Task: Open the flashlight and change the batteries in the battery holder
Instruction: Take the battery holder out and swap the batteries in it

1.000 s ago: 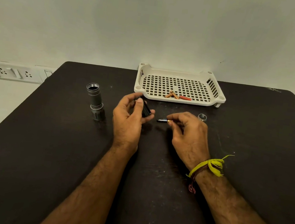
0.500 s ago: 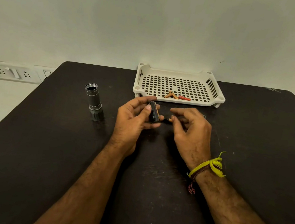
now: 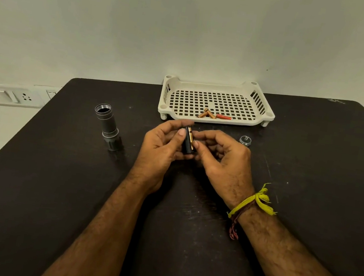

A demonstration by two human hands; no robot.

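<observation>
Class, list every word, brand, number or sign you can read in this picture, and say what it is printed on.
None can be read.
Battery in the battery holder: any print too small to read.
Batteries in the tray: labels blurred.
Faint mark on the table's far right corner: illegible.

One white tray with three loose batteries inside (two copper, one red). One open flashlight body left of tray, one tail cap right-front of it. Two hands in front of tray, one battery holder between them.
</observation>
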